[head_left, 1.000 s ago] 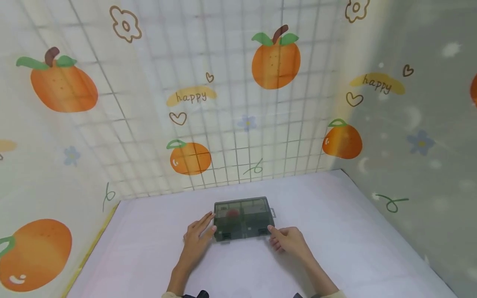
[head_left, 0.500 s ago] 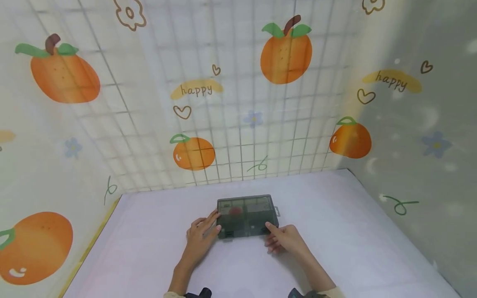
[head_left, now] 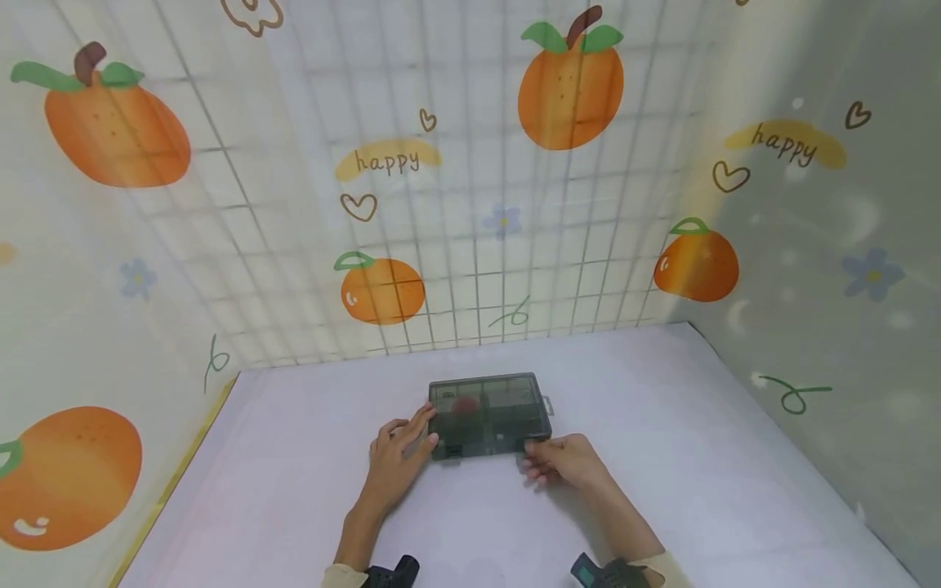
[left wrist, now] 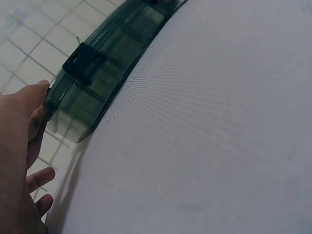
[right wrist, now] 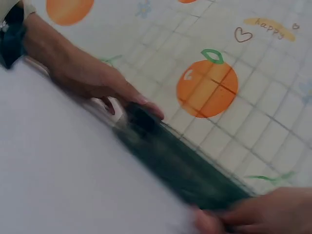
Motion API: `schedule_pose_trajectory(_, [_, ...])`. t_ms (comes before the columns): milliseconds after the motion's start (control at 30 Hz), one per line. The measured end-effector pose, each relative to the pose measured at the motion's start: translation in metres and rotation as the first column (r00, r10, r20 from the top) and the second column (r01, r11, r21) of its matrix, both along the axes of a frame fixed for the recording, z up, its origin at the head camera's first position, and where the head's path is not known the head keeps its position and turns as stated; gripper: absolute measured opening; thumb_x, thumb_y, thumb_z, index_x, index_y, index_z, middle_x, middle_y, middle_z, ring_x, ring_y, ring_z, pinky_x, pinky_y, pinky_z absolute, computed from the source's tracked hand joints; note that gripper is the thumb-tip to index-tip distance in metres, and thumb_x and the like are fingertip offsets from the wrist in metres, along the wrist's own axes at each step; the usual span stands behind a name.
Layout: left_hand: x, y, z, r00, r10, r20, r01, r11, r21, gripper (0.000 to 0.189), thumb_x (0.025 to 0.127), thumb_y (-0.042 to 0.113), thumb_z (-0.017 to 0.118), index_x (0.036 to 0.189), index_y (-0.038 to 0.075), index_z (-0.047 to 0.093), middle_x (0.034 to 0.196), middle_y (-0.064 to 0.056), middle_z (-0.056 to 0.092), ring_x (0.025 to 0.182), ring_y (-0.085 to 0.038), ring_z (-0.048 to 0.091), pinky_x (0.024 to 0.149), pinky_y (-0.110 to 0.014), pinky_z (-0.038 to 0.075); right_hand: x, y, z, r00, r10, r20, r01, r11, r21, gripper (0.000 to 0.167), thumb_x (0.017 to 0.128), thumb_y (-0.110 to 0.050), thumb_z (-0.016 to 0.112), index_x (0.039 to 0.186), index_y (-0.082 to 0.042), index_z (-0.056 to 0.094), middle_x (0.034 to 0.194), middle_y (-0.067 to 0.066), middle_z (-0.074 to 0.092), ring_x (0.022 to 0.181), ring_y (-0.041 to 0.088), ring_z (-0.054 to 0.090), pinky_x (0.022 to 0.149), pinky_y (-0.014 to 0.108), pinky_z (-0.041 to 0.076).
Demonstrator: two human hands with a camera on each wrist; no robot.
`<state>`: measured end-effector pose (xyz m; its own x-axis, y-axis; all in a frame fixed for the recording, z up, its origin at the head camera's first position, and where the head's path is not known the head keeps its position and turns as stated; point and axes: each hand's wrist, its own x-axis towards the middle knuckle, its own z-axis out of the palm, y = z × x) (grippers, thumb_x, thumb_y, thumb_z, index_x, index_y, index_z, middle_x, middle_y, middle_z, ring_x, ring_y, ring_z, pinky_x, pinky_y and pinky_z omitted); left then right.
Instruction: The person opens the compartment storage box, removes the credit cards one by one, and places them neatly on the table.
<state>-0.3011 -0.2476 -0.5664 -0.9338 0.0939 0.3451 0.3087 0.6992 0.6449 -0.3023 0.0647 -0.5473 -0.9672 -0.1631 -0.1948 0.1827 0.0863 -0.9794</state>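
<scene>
Head view: the left hand [head_left: 397, 464] lies with straight fingers against the box [head_left: 507, 415]; the right hand [head_left: 569, 461] touches its front edge, wrist view too blurred to tell if fingers pinch.

Both your forearms, left [head_left: 360, 525] and right [head_left: 626, 520], reach forward and inward. Your left hand [head_left: 397, 461] lies back up, fingers extended, thumb apart. Your right hand [head_left: 572, 460] bends inward at the wrist, thumb forward, fingers curled beneath; fingertips blur in wrist view, pinch uncertain.
</scene>
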Motion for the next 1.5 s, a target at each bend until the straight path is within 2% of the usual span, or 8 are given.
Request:
schedule_pose_trajectory(167, [0.000, -0.001, 0.000, 1.000, 0.016, -0.013, -0.016, 1.000, -0.015, 0.053, 0.099, 0.051, 0.057, 0.148, 0.032, 0.051, 0.154, 0.012, 0.042, 0.131, -0.026, 0.039, 0.100, -0.060, 0.025, 0.004, -0.004, -0.001, 0.991, -0.027, -0.134, 0.049, 0.985, 0.166, 0.015, 0.095, -0.006, 0.067, 0.089, 0.007, 0.071, 0.071, 0.010, 0.071, 0.057, 0.019, 0.068, 0.055, 0.031, 0.057])
schedule_pose_trajectory(300, [0.000, 0.000, -0.002, 1.000, 0.010, 0.011, -0.010, 1.000, -0.004, 0.053, 0.100, 0.051, 0.056, 0.149, 0.034, 0.048, 0.156, 0.010, 0.041, 0.132, -0.025, 0.038, 0.103, -0.061, 0.022, 0.010, 0.003, 0.003, 0.971, -0.042, -0.234, 0.137, 0.903, 0.406, 0.023, 0.092, -0.023, 0.074, 0.076, -0.006, 0.071, 0.059, 0.000, 0.063, 0.050, 0.015, 0.058, 0.046, 0.028, 0.048])
schedule_pose_trajectory(367, [0.000, 0.001, -0.003, 0.999, 0.004, 0.034, -0.004, 1.000, -0.001, 0.053, 0.100, 0.053, 0.054, 0.150, 0.036, 0.046, 0.157, 0.011, 0.039, 0.132, -0.024, 0.037, 0.105, -0.060, 0.021, 0.013, 0.004, 0.004, 0.970, -0.025, -0.244, 0.133, 0.888, 0.441, 0.027, 0.092, -0.028, 0.073, 0.074, -0.008, 0.071, 0.057, -0.001, 0.062, 0.050, 0.014, 0.056, 0.046, 0.029, 0.046])
schedule_pose_trajectory(567, [0.000, 0.000, 0.000, 0.999, 0.007, 0.033, -0.007, 1.000, 0.016, 0.053, 0.099, 0.054, 0.054, 0.150, 0.039, 0.045, 0.156, 0.013, 0.038, 0.132, -0.022, 0.037, 0.107, -0.058, 0.020, 0.013, -0.020, 0.003, 0.974, 0.130, -0.184, -0.083, 0.967, 0.242, 0.040, 0.099, -0.039, 0.063, 0.088, -0.003, 0.075, 0.071, 0.004, 0.071, 0.059, 0.019, 0.067, 0.053, 0.030, 0.055])
schedule_pose_trajectory(733, [-0.001, 0.000, 0.000, 1.000, 0.013, 0.024, -0.014, 1.000, 0.020, 0.054, 0.099, 0.056, 0.054, 0.150, 0.039, 0.045, 0.156, 0.014, 0.039, 0.131, -0.021, 0.037, 0.107, -0.057, 0.020, 0.008, -0.051, -0.002, 0.976, 0.176, -0.128, -0.170, 0.984, 0.052, 0.046, 0.101, -0.038, 0.061, 0.097, 0.006, 0.074, 0.078, 0.012, 0.073, 0.065, 0.022, 0.071, 0.057, 0.031, 0.058])
schedule_pose_trajectory(1133, [0.002, 0.006, -0.001, 1.000, 0.007, 0.029, -0.007, 1.000, 0.010, 0.055, 0.098, 0.059, 0.053, 0.149, 0.040, 0.047, 0.155, 0.020, 0.038, 0.131, -0.020, 0.038, 0.108, -0.055, 0.021, 0.005, -0.098, -0.005, 0.987, 0.152, -0.046, -0.155, 0.983, -0.095, 0.060, 0.101, -0.044, 0.057, 0.093, 0.013, 0.072, 0.076, 0.020, 0.072, 0.064, 0.028, 0.073, 0.058, 0.036, 0.059])
schedule_pose_trajectory(1367, [0.001, 0.005, 0.000, 0.999, 0.024, 0.031, -0.023, 0.999, -0.032, 0.054, 0.100, 0.059, 0.050, 0.150, 0.039, 0.045, 0.156, 0.018, 0.037, 0.131, -0.021, 0.038, 0.107, -0.055, 0.024, 0.003, -0.105, -0.003, 0.988, 0.142, 0.064, -0.118, 0.951, -0.285, 0.038, 0.100, -0.016, 0.063, 0.100, 0.022, 0.066, 0.086, 0.030, 0.071, 0.077, 0.032, 0.074, 0.070, 0.036, 0.060])
schedule_pose_trajectory(1500, [0.002, 0.003, 0.002, 1.000, 0.016, 0.025, -0.015, 0.999, -0.030, 0.054, 0.101, 0.056, 0.050, 0.151, 0.037, 0.045, 0.157, 0.019, 0.035, 0.132, -0.022, 0.037, 0.107, -0.055, 0.023, 0.005, -0.107, -0.004, 0.990, 0.144, 0.003, -0.139, 0.963, -0.233, 0.022, 0.097, 0.000, 0.061, 0.100, 0.021, 0.066, 0.085, 0.028, 0.071, 0.076, 0.032, 0.074, 0.068, 0.035, 0.060])
